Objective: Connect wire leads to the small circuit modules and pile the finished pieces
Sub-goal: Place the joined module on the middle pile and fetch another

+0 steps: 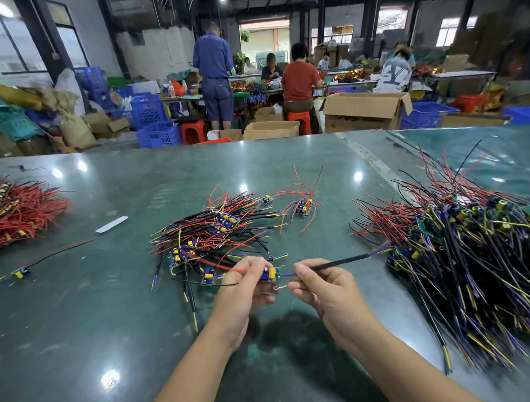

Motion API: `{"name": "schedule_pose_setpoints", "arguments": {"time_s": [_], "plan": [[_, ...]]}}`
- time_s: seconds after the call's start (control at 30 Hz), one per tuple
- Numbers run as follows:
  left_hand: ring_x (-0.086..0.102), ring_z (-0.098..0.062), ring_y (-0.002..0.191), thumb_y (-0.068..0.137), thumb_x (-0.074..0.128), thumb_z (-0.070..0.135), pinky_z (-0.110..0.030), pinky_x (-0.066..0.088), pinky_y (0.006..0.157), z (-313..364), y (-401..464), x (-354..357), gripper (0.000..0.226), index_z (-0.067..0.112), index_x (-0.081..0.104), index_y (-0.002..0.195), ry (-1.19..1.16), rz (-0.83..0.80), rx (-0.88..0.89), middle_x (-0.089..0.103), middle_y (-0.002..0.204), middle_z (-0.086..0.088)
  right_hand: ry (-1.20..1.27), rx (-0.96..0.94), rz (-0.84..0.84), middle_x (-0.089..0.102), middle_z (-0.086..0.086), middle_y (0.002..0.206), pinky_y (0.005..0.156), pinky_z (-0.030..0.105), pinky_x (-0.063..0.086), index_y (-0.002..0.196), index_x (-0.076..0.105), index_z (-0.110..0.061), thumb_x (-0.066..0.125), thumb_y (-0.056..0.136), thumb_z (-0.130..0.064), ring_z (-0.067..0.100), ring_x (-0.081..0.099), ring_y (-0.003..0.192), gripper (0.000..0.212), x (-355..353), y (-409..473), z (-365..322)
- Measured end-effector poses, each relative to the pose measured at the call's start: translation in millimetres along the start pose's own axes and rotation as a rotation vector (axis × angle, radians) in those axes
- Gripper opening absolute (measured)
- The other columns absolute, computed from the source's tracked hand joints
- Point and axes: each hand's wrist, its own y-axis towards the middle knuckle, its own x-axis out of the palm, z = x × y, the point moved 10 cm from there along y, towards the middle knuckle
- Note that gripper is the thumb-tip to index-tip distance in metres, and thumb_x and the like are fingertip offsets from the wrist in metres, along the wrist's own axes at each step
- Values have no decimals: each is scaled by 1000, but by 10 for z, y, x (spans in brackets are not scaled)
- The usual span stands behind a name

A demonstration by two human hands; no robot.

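Observation:
My left hand (246, 288) pinches a small circuit module (270, 273) with a yellow capacitor and blue parts; red and black leads trail left from it. My right hand (323, 285) pinches a black sheathed wire (341, 262) that runs up and right toward the large heap, its blue lead reaching the module. A bare wire end (280, 287) shows between the two hands. Just beyond my hands lies a pile of wired modules (212, 233) on the green table (110, 314).
A big heap of black, red and yellow wires with modules (472, 252) fills the right side. A red-wire heap (15, 211) lies far left. Loose modules (303, 205), (20, 273) and a white strip (111, 224) lie about. People work at benches behind, among boxes and crates.

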Motion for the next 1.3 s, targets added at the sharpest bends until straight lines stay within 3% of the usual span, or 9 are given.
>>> {"name": "schedule_pose_setpoints", "arguments": {"time_s": [0.27,0.4,0.47,0.63,0.8,0.97,1.13,1.2,1.3], "plan": [[66,-19,61,97,42,4,-23,54,56,-101,-42,158,36,14,73,82,-102,-108,-96,70,79,-20,252,84,87,66,6,65,54,14,52,86,62,-3,59,88,-4,9,66,59,3,-79,25,92],[66,-17,64,84,59,22,-24,55,61,-122,-51,199,18,10,71,92,-91,-135,-89,69,78,-16,150,39,103,66,2,62,55,14,52,84,62,-5,59,88,-3,7,65,57,5,-106,38,76],[65,-16,63,77,66,15,-25,55,63,-117,-44,196,17,8,69,92,-59,-141,-65,68,79,-14,109,23,92,65,2,62,55,14,52,84,63,-5,59,88,-4,8,64,57,6,-102,34,56],[69,-21,65,85,63,0,-22,54,57,-156,-12,100,12,7,70,92,48,-93,-91,71,81,-15,-35,10,97,57,-2,61,46,14,39,77,67,-14,67,84,-9,6,48,47,9,-136,30,25],[69,-20,65,80,63,-6,-21,55,60,-125,-5,41,18,8,74,82,-98,-55,-105,69,72,-14,-77,29,24,58,2,62,45,15,31,77,61,-10,68,83,-9,8,50,50,9,-65,16,5],[69,-19,63,74,64,-7,-19,55,58,-98,-4,45,19,8,77,77,-208,-42,-113,66,70,-12,-301,-19,31,58,4,58,43,16,29,67,59,-8,69,82,-11,9,52,48,18,-60,34,-104],[70,-15,62,65,68,3,-16,55,57,-81,0,77,18,8,77,79,-301,-73,-131,69,69,-9,-34,220,-74,55,-2,56,45,11,43,58,63,-16,71,70,-27,3,49,44,18,17,17,120],[69,-14,60,65,67,3,-15,54,55,-85,5,69,18,8,78,79,-314,-70,-136,69,68,-8,11,201,-91,54,-3,57,45,11,43,54,66,-18,71,71,-28,2,47,44,20,44,27,128],[68,-12,57,66,65,1,-14,54,53,-79,35,-52,17,7,77,76,-364,-4,-145,69,66,-8,64,126,-5,50,-1,55,38,11,35,69,68,-13,65,80,-28,3,38,40,19,-73,94,53]]}}
